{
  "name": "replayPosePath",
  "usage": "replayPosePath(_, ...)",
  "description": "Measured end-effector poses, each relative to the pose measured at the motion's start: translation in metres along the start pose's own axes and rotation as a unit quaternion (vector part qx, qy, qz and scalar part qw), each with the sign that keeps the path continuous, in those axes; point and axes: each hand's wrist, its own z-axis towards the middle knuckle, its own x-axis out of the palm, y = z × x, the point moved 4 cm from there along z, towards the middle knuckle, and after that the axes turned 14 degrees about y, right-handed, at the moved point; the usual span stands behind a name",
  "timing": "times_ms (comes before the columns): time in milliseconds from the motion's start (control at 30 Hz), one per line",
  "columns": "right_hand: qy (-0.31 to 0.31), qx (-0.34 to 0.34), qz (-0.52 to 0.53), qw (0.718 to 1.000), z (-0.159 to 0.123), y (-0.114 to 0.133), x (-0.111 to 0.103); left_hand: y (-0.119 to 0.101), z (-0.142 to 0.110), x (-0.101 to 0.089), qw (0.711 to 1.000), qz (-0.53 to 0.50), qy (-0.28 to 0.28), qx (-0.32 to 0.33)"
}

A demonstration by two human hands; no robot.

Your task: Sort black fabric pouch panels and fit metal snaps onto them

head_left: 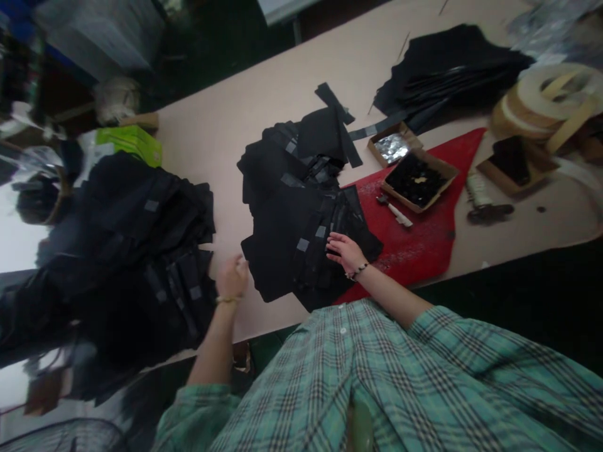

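Black cut fabric pieces [277, 242] lie in an overlapping pile in front of me, several with grey patches and narrow strips. My left hand [232, 276], slightly blurred, is closed at the left edge of the top piece, its fingertips pinching near the corner. On the right side of the pile, my right hand [346, 252] lies with fingers stretched out over the black strips, palm down. Behind these pieces sits another heap of black fabric [273, 157] with a folded piece on it.
A large black fabric stack [141, 220] covers the table's left end. At right, a red sheet [424, 245] carries a box of small black parts [417, 182] and a white-handled tool [396, 211]. Tape rolls [532, 107] and black sheets [443, 69] stand farther back.
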Motion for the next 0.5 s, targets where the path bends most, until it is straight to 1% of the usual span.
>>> replayPosePath(33, -0.003, 0.01, 0.007, 1.0, -0.003, -0.003, 0.001, -0.043, 0.002, 0.02, 0.996, -0.044, 0.003, 0.081)
replayPosePath(67, -0.007, 0.016, 0.011, 1.0, -0.005, -0.006, 0.002, -0.081, 0.003, 0.037, 0.987, -0.068, 0.004, 0.143)
replayPosePath(100, -0.011, 0.017, 0.011, 1.0, -0.006, -0.008, 0.003, -0.112, 0.004, 0.048, 0.981, -0.084, -0.001, 0.175)
replayPosePath(133, -0.014, 0.017, 0.01, 1.0, -0.007, -0.01, 0.004, -0.136, 0.005, 0.056, 0.977, -0.093, -0.005, 0.19)
replayPosePath(167, -0.016, 0.015, 0.007, 1.0, -0.006, -0.01, 0.004, -0.152, 0.008, 0.06, 0.977, -0.094, -0.009, 0.19)
replayPosePath(200, -0.018, 0.015, 0.004, 1.0, -0.004, -0.011, 0.005, -0.161, 0.01, 0.061, 0.979, -0.092, -0.01, 0.182)
replayPosePath(233, -0.02, 0.015, 0.002, 1.0, -0.003, -0.011, 0.004, -0.164, 0.013, 0.06, 0.981, -0.085, -0.006, 0.173)
replayPosePath(300, -0.025, 0.014, -0.005, 1.0, 0.002, -0.011, 0.003, -0.162, 0.018, 0.056, 0.984, -0.065, 0.009, 0.167)
replayPosePath(400, -0.028, 0.008, -0.019, 0.999, 0.007, -0.011, 0.002, -0.158, 0.019, 0.05, 0.981, -0.04, 0.03, 0.186)
replayPosePath(500, -0.029, 0.004, -0.03, 0.999, 0.011, -0.012, 0.002, -0.165, 0.015, 0.05, 0.983, -0.028, 0.026, 0.18)
